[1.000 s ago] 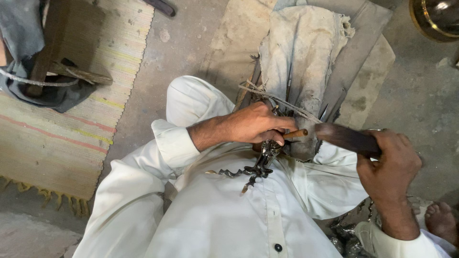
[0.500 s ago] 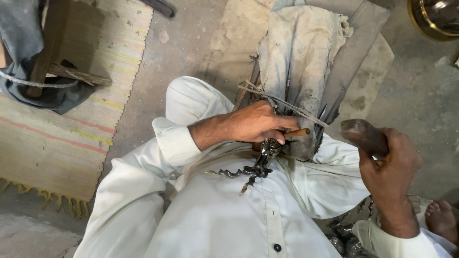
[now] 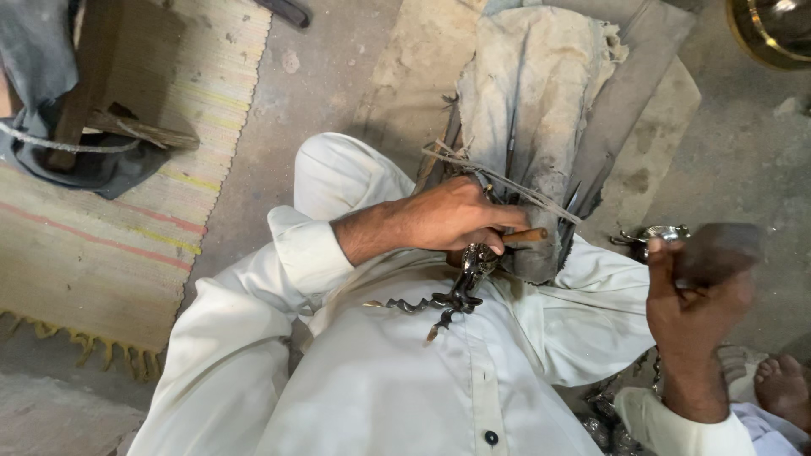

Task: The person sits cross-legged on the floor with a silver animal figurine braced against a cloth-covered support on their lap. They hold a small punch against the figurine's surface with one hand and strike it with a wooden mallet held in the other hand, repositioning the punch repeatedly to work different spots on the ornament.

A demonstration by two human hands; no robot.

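Observation:
My left hand is closed around a short tool with a wooden end and presses it onto a dark twisted metal ornament lying in my lap. The ornament rests against a block draped in grey cloth. Off to the right, well apart from the ornament, my right hand is raised and grips a dark hammer, which is blurred. I wear white clothes.
A striped woven rug lies to the left, with a wooden stool leg and grey cloth on it. A small shiny metal piece sits on the concrete floor. A brass vessel is at the top right. A bare foot shows at the lower right.
My right hand has swung the hammer away from the ornament, out to the right and up. My left hand has stayed on the tool and ornament.

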